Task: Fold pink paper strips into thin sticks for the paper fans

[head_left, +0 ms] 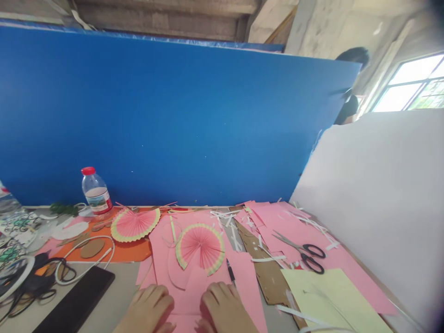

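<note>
My left hand (pixel 151 305) and my right hand (pixel 224 305) are at the front of the table, fingers curled down on a sheet of pink paper (pixel 187 309). Both hands pinch this sheet, and a straight edge or crease runs across it between them. Just beyond lies a round pleated paper fan (pixel 200 247), pink with a pale yellow rim and a gap at its lower side. A second pleated fan (pixel 135 225) rests farther back on the left. Close to my right hand's fingertips is a black pen (pixel 231 272).
Open scissors (pixel 301 249) lie on pink sheets at the right, behind a pale yellow sheet (pixel 333 298). Brown cardboard (pixel 258 259) carries white strips. Left are a black phone-like slab (pixel 76 300), a white cable (pixel 111 252) and a red-capped bottle (pixel 97 194). A blue partition (pixel 173 115) stands behind.
</note>
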`<state>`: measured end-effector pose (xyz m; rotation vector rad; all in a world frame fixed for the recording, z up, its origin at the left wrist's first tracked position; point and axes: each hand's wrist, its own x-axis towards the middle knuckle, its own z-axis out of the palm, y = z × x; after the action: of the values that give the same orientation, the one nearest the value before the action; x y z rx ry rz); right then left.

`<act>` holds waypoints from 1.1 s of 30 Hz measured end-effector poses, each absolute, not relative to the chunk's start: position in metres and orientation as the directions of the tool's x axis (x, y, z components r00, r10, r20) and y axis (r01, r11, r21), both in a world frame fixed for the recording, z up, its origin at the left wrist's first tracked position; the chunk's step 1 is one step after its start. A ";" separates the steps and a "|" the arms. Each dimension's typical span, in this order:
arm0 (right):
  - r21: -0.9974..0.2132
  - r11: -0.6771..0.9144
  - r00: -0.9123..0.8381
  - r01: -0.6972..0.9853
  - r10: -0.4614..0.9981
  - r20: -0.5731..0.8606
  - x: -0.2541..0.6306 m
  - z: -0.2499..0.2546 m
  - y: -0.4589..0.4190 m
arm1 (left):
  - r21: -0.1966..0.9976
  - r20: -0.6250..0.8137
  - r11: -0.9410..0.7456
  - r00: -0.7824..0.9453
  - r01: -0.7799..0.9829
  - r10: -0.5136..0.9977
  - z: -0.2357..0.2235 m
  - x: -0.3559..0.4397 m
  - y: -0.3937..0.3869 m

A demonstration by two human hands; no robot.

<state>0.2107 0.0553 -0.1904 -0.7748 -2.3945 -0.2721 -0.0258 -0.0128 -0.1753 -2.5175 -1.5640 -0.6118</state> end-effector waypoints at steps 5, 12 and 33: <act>-0.004 0.810 -0.629 0.587 0.458 0.628 0.195 -0.209 0.058 | 0.101 0.349 -0.476 0.417 0.874 0.839 -0.182 -0.017 -0.004; -0.029 0.894 -0.672 0.446 0.356 0.649 0.204 -0.210 0.056 | 0.087 0.386 -0.559 0.489 0.825 0.782 -0.187 -0.016 -0.006; -0.455 0.781 -0.598 0.429 0.622 0.505 0.232 -0.180 0.063 | 0.256 0.390 -0.457 0.342 0.852 0.855 -0.175 -0.034 -0.007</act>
<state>0.2318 0.0629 -0.1805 -0.7770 -2.3019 0.3773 -0.0344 -0.0070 -0.1748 -2.5785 -1.6396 -0.7565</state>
